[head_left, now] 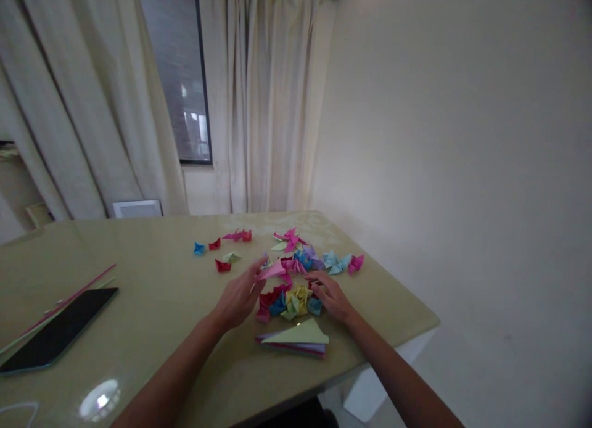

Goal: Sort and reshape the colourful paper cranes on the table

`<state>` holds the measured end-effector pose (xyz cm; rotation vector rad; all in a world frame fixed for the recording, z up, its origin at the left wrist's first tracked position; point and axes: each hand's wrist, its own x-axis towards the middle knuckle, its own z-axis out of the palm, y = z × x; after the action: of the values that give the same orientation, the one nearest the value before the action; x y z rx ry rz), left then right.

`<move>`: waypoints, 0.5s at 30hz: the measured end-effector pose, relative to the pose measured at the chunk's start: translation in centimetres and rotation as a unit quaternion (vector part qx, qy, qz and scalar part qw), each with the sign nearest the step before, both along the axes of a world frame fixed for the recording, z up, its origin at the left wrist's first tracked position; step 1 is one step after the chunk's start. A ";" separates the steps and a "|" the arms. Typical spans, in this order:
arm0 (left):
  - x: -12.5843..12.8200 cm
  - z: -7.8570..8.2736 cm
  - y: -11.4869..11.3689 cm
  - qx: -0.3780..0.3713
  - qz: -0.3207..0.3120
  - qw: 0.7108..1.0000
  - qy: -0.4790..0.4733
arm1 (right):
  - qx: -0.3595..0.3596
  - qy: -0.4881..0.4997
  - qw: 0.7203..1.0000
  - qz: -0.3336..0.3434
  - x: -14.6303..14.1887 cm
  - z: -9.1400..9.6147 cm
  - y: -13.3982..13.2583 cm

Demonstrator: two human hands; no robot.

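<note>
My left hand (240, 297) has a pink folded paper (272, 271) between its thumb and fingers, raised just over the heap. My right hand (329, 293) hovers at the heap's right side with its fingers bent and apart, and I see nothing held in it. A dark red bit of paper shows by its fingertips; whether they touch is unclear. Between the hands lie folded paper pieces: yellow ones (298, 300), a blue one (277, 304) and a red one (264, 306). Nearer me rests a stack of folded paper triangles (296, 335), pale green on top.
More folded pieces spread behind, including light blue (337, 263), magenta (356, 264), pink (291, 238) and red (222, 266). A black phone or tablet (60, 329) lies at left beside thin coloured strips (69, 301). The table's right edge (393, 274) runs near the wall.
</note>
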<state>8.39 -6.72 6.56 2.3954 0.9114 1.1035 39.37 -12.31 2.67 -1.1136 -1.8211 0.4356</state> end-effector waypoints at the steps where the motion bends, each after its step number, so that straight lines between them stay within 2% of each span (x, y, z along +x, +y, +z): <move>1: 0.2 0.2 -0.7 0.029 -0.019 0.999 0.038 | 0.001 0.000 1.000 -0.001 0.0 0.0 0.0; 6: 2.1 0.2 -3.5 0.093 -0.095 0.975 0.180 | 0.007 -0.009 1.000 0.008 0.0 0.2 0.0; 10: 3.5 -0.3 -5.2 0.098 -0.144 0.963 0.208 | 0.008 -0.016 1.000 0.012 0.0 0.2 0.1; 15: 3.9 -0.3 -6.7 0.084 -0.130 0.957 0.247 | 0.012 -0.012 1.000 0.010 0.0 -0.1 0.2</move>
<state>12.30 -13.43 6.31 2.8964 0.6268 0.5057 39.32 -12.15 2.61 -1.0885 -1.8555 0.4128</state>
